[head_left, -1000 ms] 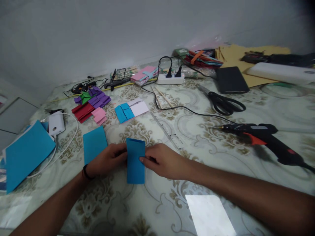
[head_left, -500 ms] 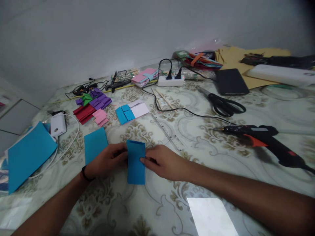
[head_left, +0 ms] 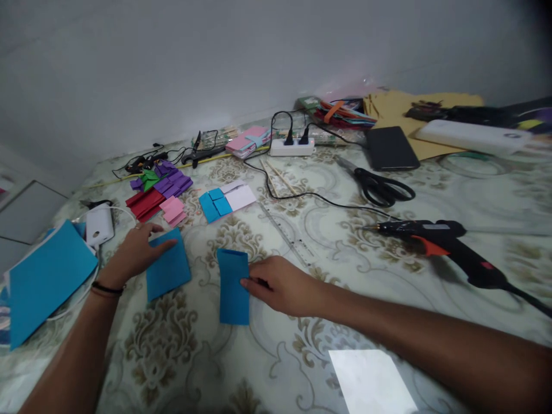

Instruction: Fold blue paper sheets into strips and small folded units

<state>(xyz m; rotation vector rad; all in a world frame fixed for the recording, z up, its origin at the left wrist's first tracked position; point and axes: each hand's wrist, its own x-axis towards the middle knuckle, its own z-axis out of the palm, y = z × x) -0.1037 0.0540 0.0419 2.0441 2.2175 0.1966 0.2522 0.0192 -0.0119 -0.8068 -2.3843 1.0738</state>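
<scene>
A folded blue piece of paper (head_left: 233, 293) stands near the table's middle, its top edge showing a fold. My right hand (head_left: 278, 286) pinches its right side between thumb and fingers. To the left, my left hand (head_left: 140, 248) is at a second blue sheet (head_left: 170, 267), with the thumb stretched over its upper part and the fingers apart from the thumb. Whether the left fingertips touch that sheet I cannot tell. Beyond the hands lies a blue and white folded paper piece (head_left: 224, 201).
A clear ruler (head_left: 287, 233), black scissors (head_left: 382, 185) and a black glue gun (head_left: 448, 241) with its cable lie to the right. Folded purple paper (head_left: 173, 183) and red paper (head_left: 148, 203) are at the back left. A blue paper stack (head_left: 52, 282) sits beside a white device (head_left: 99, 223).
My left hand has let go of the folded blue paper and moved left to the other blue sheet. My right hand still holds the folded paper. The view has shifted slightly.
</scene>
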